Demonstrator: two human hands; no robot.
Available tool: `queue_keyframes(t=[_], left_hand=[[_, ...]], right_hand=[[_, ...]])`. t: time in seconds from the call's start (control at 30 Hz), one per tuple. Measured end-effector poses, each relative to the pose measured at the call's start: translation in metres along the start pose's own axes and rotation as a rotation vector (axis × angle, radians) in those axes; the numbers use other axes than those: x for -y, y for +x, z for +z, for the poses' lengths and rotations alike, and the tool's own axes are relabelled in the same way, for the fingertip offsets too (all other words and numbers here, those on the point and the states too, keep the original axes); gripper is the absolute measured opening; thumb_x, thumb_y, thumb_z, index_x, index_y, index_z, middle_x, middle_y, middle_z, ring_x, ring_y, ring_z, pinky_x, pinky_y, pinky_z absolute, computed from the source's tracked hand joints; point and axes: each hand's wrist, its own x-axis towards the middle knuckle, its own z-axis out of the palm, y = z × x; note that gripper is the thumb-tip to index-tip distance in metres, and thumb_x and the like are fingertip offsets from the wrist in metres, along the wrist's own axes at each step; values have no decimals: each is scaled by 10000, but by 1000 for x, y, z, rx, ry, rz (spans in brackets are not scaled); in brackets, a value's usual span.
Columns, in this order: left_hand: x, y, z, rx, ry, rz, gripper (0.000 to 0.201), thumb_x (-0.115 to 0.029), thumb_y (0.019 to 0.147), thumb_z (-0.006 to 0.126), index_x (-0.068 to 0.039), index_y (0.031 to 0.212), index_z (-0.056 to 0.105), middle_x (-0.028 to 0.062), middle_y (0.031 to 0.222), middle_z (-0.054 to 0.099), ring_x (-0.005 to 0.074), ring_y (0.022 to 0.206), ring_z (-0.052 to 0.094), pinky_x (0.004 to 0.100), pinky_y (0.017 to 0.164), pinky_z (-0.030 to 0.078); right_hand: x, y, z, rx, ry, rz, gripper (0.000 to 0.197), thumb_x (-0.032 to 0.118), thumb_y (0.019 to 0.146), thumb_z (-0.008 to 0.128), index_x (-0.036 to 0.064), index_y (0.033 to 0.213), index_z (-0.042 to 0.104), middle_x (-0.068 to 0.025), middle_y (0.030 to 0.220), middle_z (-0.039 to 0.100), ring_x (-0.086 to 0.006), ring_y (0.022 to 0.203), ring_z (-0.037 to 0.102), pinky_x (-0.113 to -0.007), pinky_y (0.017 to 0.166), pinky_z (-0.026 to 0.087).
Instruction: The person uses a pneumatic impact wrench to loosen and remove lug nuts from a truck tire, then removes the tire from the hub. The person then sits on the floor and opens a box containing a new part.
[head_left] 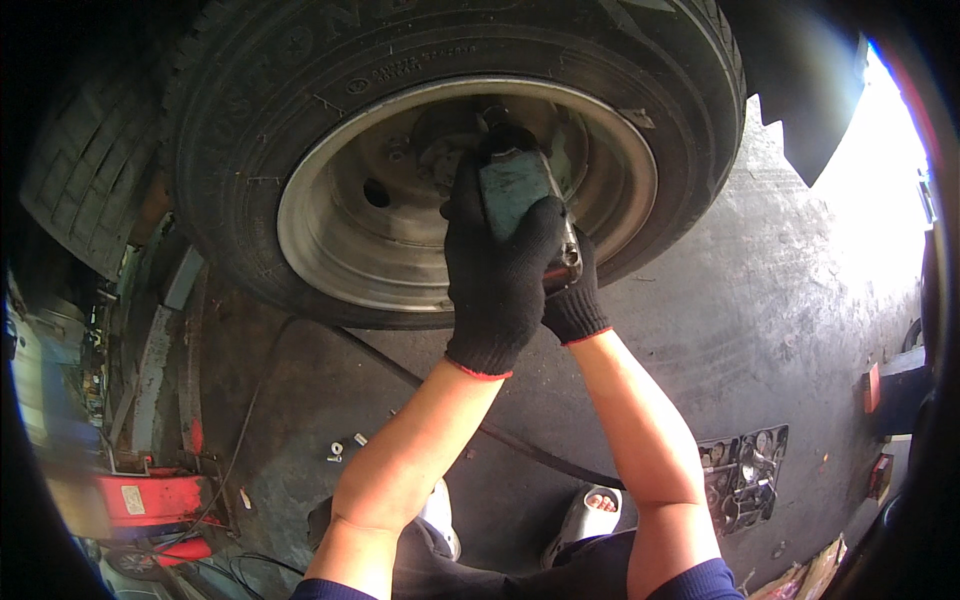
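Note:
A large black tyre (235,200) on a pale metal wheel rim (345,250) stands upright in front of me. Both my hands wear black knit gloves with red cuffs. An impact wrench (515,190) with a grey-blue body points into the hollow of the rim, its front end at the dark hub area. My left hand (495,265) is wrapped around the wrench body from the left, thumb across its top. Lower on the right, my right hand (578,300) grips the wrench's rear part, partly hidden behind it. Whether the socket sits on a nut cannot be seen.
Small metal nuts (337,450) lie on the dark floor at left. A black hose (540,460) runs across beneath my arms. A red floor jack (150,500) stands lower left, and a socket tool tray (745,475) lies to the right. Another tyre (85,170) is far left.

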Motion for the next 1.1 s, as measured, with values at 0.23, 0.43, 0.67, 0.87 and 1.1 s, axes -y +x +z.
queue_keyframes(t=[0.23, 0.43, 0.67, 0.87, 1.1], left_hand=[[1, -1, -2, -1, 19, 18, 870, -220, 955, 786, 80, 1648, 356, 268, 1521, 573, 351, 1386, 604, 424, 1174, 473], [1, -3, -3, -3, -34, -5, 864, -212, 960, 778, 45, 1667, 353, 247, 1523, 568, 340, 1401, 587, 421, 1193, 459], [1, -4, 1, -25, -57, -7, 828, -197, 966, 759, 37, 1660, 372, 235, 1515, 571, 322, 1392, 592, 425, 1187, 464], [2, -3, -2, -4, -39, 2, 809, -207, 970, 757, 35, 1648, 389, 236, 1507, 575, 332, 1382, 601, 424, 1180, 468], [4, -2, -2, -16, -10, 8, 804, -212, 973, 757, 30, 1647, 394, 235, 1516, 575, 334, 1393, 597, 422, 1183, 466]], right_hand=[[13, 0, -16, 106, -153, 87, 634, 338, 779, 873, 59, 1309, 666, -184, 1101, 765, -410, 1013, 739, -458, 914, 597], [18, 7, -18, 119, -241, -23, 704, 336, 716, 921, 57, 1305, 653, -194, 1063, 769, -439, 987, 745, -468, 885, 603], [21, 6, -23, 146, -347, -30, 737, 343, 716, 929, 54, 1326, 632, -222, 1106, 770, -456, 1051, 743, -491, 897, 603], [16, 9, -20, 118, -277, -85, 707, 352, 737, 921, 59, 1312, 634, -216, 1098, 767, -455, 1056, 740, -488, 896, 605], [33, 7, -26, 119, -335, -114, 670, 350, 756, 913, 63, 1296, 641, -207, 1089, 770, -447, 1051, 743, -482, 892, 607]])
